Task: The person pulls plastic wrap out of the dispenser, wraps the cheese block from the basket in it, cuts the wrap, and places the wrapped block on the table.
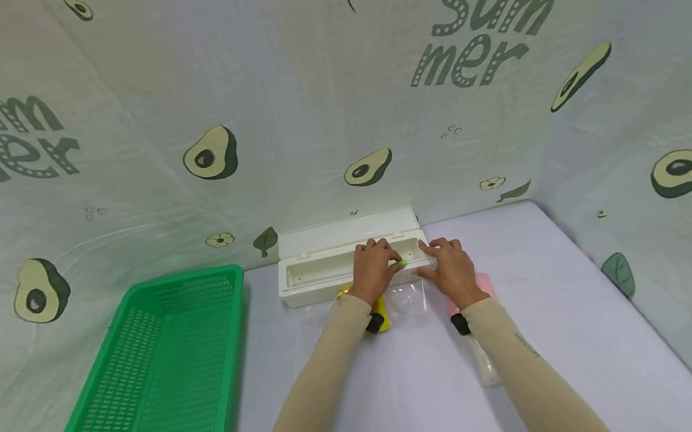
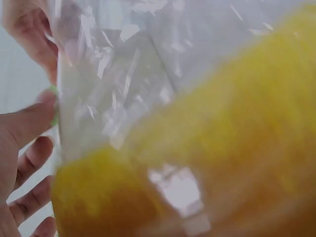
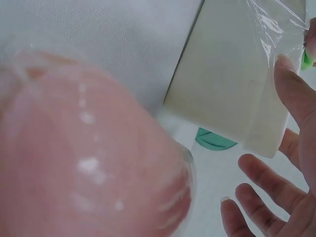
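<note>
A long white cling film dispenser box (image 1: 311,286) lies against the backdrop with its hinged lid (image 1: 347,234) raised. Clear film (image 1: 409,300) hangs down its front onto the table. My left hand (image 1: 374,267) pinches a small bright green slider (image 1: 404,263) at the box's front edge, between thumb and fingers. With my right hand (image 1: 451,269) I hold the box's right end; the thumb (image 3: 291,91) presses its film-covered front. The right wrist view shows the other fingers spread beyond the end. Part of the front edge is hidden by my left hand.
A green plastic basket (image 1: 169,362) stands at the left. Under my wrists are a yellow item (image 1: 384,315) and a pink item (image 1: 485,285), which look wrapped in clear plastic; their kind is unclear. A whitish, see-through piece (image 1: 483,364) lies beside my right forearm.
</note>
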Available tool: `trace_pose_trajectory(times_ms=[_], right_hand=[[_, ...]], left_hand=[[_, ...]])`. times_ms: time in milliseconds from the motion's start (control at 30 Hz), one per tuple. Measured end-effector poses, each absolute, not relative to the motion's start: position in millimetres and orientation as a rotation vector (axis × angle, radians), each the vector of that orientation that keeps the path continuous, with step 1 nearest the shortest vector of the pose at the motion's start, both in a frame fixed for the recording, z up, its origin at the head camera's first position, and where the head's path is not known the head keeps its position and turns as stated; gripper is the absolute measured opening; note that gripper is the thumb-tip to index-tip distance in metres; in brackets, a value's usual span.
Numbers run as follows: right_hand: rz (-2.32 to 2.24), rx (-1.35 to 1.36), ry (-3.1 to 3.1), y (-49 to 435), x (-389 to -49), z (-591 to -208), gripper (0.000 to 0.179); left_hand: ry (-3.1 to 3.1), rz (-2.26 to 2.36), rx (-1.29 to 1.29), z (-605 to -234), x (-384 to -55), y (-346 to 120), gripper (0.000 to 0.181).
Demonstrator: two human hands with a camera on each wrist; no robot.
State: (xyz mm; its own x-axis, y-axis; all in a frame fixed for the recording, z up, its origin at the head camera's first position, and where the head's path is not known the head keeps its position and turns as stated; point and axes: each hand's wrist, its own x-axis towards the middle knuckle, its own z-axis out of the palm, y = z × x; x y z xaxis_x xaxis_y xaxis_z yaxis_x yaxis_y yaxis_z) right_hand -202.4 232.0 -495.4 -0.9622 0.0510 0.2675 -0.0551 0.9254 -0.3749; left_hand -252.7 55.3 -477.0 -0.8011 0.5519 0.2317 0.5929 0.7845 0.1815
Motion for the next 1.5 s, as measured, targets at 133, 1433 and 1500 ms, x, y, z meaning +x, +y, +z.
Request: trace_pose_trajectory(times_ms=[133, 1433, 1500], right_hand=[[0.569, 0.014, -2.804, 233, -203, -495, 0.069], [0.587, -0.025, -2.824, 229, -202, -499, 0.073], [0.584, -0.030, -2.827, 227, -202, -498, 0.073]], left_hand=[[-2.806, -0.339, -0.899, -477, -255, 60, 0.017], [-2.907, -0.352, -0.892, -464, -257, -10, 0.013], [-2.900, -0.355, -0.884, -463, -256, -17, 0.012]])
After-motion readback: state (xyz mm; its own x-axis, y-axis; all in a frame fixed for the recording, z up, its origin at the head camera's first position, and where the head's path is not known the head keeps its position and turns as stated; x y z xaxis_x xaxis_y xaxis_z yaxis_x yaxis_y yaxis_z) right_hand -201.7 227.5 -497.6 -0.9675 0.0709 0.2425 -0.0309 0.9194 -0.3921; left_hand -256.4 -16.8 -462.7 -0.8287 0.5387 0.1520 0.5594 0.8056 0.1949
